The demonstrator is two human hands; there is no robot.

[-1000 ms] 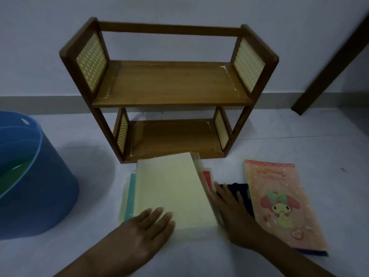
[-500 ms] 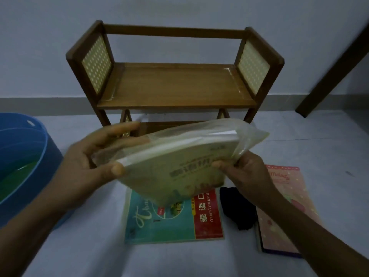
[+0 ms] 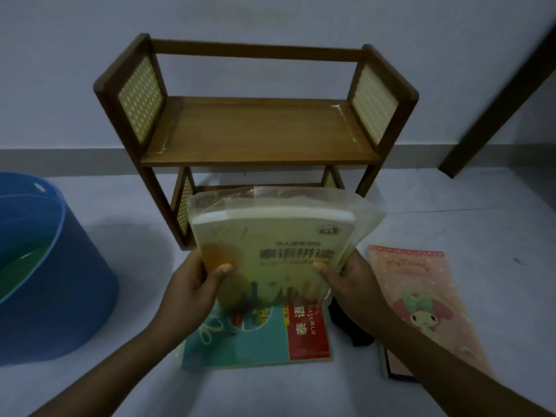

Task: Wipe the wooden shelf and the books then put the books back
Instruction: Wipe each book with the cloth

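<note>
Held upright above the floor, just in front of the wooden shelf (image 3: 258, 130): a pale yellow book (image 3: 270, 251) in a loose, glossy clear plastic sleeve. Clamped on its lower left edge by the left hand (image 3: 192, 284), thumb pressed flat on the cover; gripped on the lower right by the right hand (image 3: 349, 284), thumb likewise forward. Lying flat beneath: a teal-and-red book (image 3: 255, 338). To the right, a pink cartoon-print book (image 3: 421, 302), beside a dark cloth (image 3: 346, 323). Far left, a smooth round blue tub (image 3: 57, 281).
</note>
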